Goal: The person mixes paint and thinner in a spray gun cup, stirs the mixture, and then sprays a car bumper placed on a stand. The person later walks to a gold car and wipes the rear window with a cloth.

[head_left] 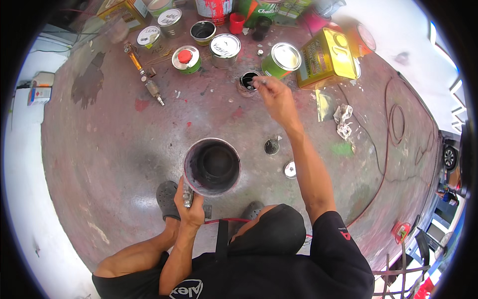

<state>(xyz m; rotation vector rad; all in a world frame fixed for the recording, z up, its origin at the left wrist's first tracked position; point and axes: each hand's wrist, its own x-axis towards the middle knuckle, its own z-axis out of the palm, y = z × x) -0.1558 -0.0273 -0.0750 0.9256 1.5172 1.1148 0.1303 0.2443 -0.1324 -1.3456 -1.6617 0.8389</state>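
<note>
My left hand (190, 212) is closed around the metal body of a spray gun (187, 196), just above my left foot. The gun's wide cup (198, 187) faces up without a lid, its inner wall stained dark grey. Out at arm's length, my right hand (279, 102) pinches a thin grey stick over a small jar (244, 91). Black paint shows inside that jar; the stick's lower end is hard to make out there. Between the two hands, nearer me, a small dark-topped pot (271, 146) stands on the floor, and a round white lid (290, 170) lies by my right forearm.
Paint cans stand across the far side, among them a green can with a silver lid (285, 57) and a yellow rectangular tin (326, 57). An air tool (152, 89) lies at left. Crumpled paper (343, 122) and a hose (387, 124) lie at right.
</note>
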